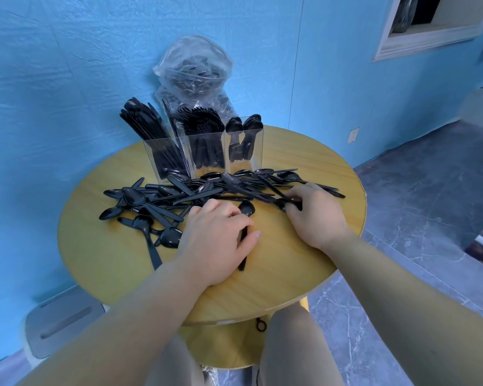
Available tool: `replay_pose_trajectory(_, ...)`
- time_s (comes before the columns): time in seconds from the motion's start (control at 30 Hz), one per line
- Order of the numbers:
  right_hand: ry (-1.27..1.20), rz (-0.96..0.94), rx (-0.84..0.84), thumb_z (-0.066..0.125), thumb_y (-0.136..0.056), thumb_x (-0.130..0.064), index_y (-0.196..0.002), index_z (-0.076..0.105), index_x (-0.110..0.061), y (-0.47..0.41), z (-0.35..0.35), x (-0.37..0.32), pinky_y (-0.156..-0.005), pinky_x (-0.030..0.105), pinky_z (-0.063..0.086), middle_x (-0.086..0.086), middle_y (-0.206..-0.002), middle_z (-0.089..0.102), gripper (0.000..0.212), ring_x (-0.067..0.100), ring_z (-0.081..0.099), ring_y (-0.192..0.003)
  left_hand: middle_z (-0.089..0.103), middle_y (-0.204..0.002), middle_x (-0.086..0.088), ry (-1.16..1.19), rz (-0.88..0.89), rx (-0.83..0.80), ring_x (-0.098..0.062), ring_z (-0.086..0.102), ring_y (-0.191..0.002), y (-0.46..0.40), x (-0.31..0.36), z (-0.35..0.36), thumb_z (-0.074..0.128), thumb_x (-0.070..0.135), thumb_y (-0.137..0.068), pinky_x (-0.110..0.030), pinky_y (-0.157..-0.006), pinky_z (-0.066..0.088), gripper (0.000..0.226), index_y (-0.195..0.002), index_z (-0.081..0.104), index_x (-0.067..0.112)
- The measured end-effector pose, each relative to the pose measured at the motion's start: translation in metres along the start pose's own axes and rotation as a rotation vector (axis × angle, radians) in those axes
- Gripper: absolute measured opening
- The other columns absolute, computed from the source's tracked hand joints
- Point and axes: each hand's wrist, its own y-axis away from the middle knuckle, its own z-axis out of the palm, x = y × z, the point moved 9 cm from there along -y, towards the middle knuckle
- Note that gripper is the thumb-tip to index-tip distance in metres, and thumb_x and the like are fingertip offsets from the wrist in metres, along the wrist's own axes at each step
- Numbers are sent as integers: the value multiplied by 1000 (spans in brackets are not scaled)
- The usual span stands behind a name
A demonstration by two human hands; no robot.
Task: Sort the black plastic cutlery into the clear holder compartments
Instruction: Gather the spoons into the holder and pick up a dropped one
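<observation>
a black spoon (245,218) is lain on the round table (290,274) at 6 o'clock from the clear holder (204,151), its handle pinched by the left hand (215,240). another spoon (280,204) is clamped by the right hand (315,215) fingers, at 3 o'clock. the loose pile (179,196) is spread just before the holder.

Two hands were in view, the left hand (216,235) and the right hand (315,215). One clear holder (204,151) with three compartments stood beyond the fingers (251,235), and one clear bag (193,71) behind it. One round desk (290,274) carried a heap of loose black spoons (195,190), too tangled to count exactly
</observation>
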Motion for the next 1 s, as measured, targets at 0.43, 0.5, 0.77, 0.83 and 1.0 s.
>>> replay_pose_trajectory(0.43, -271, -60, 141, 55, -93, -15, -100, 58, -17, 6, -19, -6, -72, 23, 36, -3, -96, 57, 8, 14, 51, -87, 66, -106, 17, 13, -183, -115, -9, 55, -103, 8, -22, -10, 52, 42, -93, -28, -84, 47, 32, -123, 54, 32)
replay_pose_trajectory(0.5, -295, -64, 136, 55, -94, -19, -95, 53, -20, 7, -19, -7, -69, 24, 36, -3, -91, 58, 3, 15, 51, -83, 67, -97, 14, -39, -171, -91, -10, 57, -95, 7, -26, -13, 50, 36, -93, -30, -81, 51, 19, -109, 59, 32)
replay_pose_trajectory(0.77, -388, -180, 134, 57, -93, -14, -88, 50, -18, 14, -21, -19, -58, 11, 35, -10, -75, 54, 10, 9, 49, -69, 64, -89, 5, -20, -151, 184, -16, 53, -86, 19, -44, -38, 54, 13, -87, -26, -63, 40, 27, -106, 70, 22)
replay_pose_trajectory(0.83, -365, -236, 126, 59, -91, -10, -86, 48, -20, 16, -21, -25, -61, 11, 35, -9, -76, 53, 15, 9, 49, -71, 65, -92, 0, 41, -191, 294, -19, 58, -79, 26, -59, -42, 59, 6, -85, -24, -61, 39, 26, -105, 72, 16)
replay_pose_trajectory(1.0, -266, -312, 50, 63, -87, -8, -85, 51, -22, 15, -8, -38, -65, 13, 36, -9, -81, 53, 18, 14, 48, -74, 64, -98, -5, 166, -219, 390, -19, 59, -65, 33, -64, -42, 56, -1, -89, -24, -55, 39, 23, -105, 69, 9)
